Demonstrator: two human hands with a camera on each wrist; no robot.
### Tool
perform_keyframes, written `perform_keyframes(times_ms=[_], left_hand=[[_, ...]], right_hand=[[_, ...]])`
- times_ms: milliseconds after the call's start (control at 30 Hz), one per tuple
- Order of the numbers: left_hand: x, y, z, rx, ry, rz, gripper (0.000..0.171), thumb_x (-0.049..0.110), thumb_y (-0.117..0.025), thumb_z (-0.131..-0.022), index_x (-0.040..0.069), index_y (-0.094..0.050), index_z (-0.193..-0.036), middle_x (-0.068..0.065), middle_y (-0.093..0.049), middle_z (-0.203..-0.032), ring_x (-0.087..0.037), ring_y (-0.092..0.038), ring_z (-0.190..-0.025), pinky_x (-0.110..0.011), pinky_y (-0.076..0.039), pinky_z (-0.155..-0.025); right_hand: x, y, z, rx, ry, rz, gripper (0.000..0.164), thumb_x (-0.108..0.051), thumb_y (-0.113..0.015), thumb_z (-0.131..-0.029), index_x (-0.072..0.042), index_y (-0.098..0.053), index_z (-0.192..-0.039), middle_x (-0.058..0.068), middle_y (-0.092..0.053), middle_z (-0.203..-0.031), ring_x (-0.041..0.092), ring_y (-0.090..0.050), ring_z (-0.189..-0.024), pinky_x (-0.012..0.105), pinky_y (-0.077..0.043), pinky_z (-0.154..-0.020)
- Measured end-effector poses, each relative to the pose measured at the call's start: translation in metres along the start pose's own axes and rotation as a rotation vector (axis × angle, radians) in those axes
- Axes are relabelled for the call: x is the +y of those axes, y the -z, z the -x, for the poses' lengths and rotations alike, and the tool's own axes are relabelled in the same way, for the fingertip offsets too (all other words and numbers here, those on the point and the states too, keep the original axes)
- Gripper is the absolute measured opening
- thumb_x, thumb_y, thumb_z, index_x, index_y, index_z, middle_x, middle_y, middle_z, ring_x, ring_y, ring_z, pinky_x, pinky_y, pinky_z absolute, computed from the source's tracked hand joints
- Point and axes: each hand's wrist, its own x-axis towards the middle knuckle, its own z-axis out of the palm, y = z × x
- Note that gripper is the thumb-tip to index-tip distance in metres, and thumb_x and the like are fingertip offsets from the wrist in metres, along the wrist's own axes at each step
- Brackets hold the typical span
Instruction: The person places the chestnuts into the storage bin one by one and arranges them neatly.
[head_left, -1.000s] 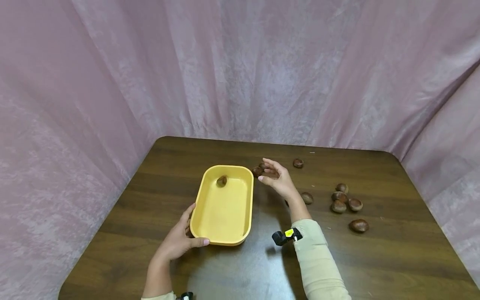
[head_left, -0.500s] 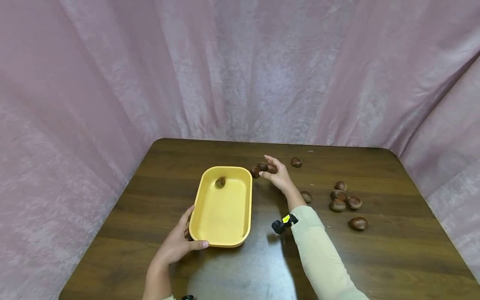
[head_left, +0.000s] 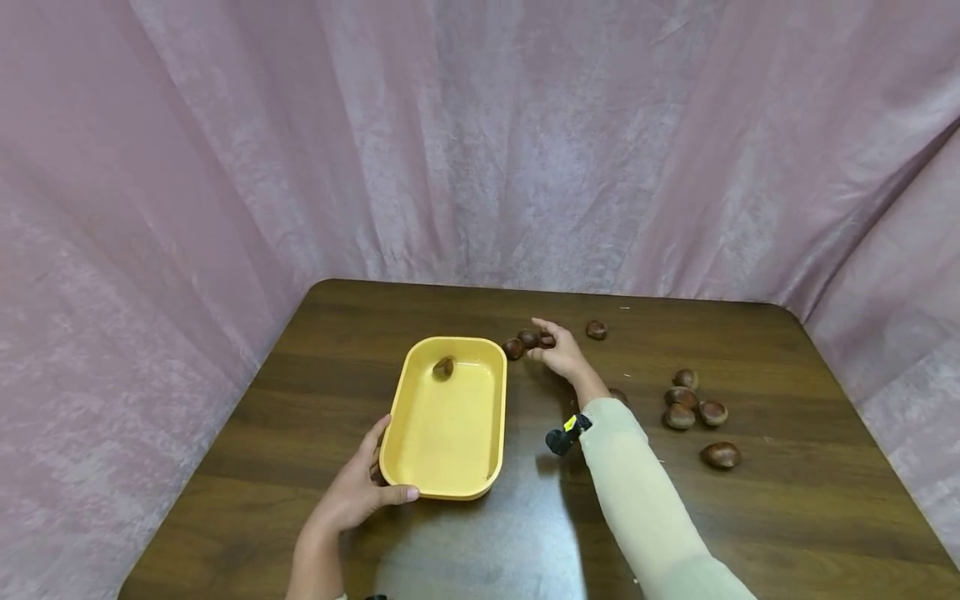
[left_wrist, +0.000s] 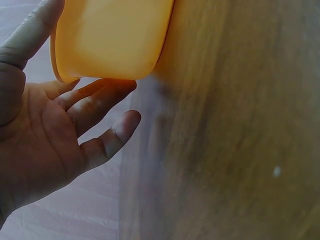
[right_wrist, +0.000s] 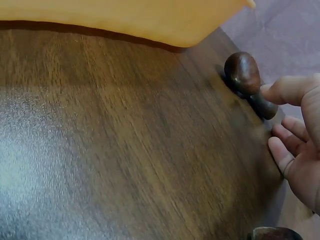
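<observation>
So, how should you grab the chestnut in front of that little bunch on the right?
I'd pinch this chestnut across its middle, front and back, probably coming down from the near side: it looks longer sideways than front to back, and the bunch lies apart, just beyond it.

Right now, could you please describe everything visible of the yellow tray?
The yellow tray looks plastic: a rounded, open-topped rectangle with raised walls. It sits upright on the brown table, left of centre, a chestnut inside at its far end. The left hand's grip holds its near left corner; any lift there is unclear.
</observation>
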Motion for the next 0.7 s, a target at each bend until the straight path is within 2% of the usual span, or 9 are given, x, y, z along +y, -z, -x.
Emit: perform_keyframes(times_ms=[167,367,567,700], left_hand=[[0.0006,-0.0016,0.0011,-0.010,-0.006,0.004,0.115,0.016,-0.087,-0.062,0.025,-0.013,-0.149,-0.022,-0.036,-0.140,-0.034,-0.050,-0.115,-0.044,-0.042,-0.089],[0.0026,-0.0014,0.0017,-0.009,-0.024,0.013,0.113,0.013,-0.087,-0.063,0.025,-0.014,-0.149,-0.024,-0.039,-0.138,-0.034,-0.051,-0.113,-0.044,-0.043,-0.088],[0.0046,-0.0006,0.0023,-0.013,-0.025,0.000,0.112,0.014,-0.087,-0.064,0.026,-0.015,-0.149,-0.023,-0.039,-0.139,-0.033,-0.052,-0.113,-0.045,-0.042,-0.089],[0.0043,-0.0007,0.0020,-0.016,-0.026,0.002,0.112,0.014,-0.087,-0.064,0.025,-0.014,-0.149,-0.023,-0.040,-0.138,-0.032,-0.053,-0.112,-0.044,-0.042,-0.089]], right_hand=[[0.0013,-0.0014,-0.0038,0.005,-0.002,0.078,0.064,0.002,-0.063,-0.084,-0.006,-0.037,-0.142,0.020,-0.044,-0.130,0.032,-0.046,-0.108,0.042,-0.042,-0.083],[0.0012,-0.0035,-0.0042,0.020,-0.027,0.115,0.063,0.002,-0.062,-0.084,-0.006,-0.038,-0.142,0.022,-0.049,-0.119,0.028,-0.053,-0.092,0.035,-0.045,-0.071],[0.0008,-0.0052,-0.0064,0.042,-0.035,0.171,0.063,-0.004,-0.066,-0.083,-0.005,-0.040,-0.140,0.019,-0.053,-0.109,0.029,-0.053,-0.091,0.039,-0.044,-0.076],[-0.0001,-0.0067,-0.0094,0.044,-0.029,0.237,0.062,-0.009,-0.069,-0.083,-0.005,-0.043,-0.139,0.012,-0.052,-0.091,0.026,-0.048,-0.082,0.038,-0.039,-0.077]])
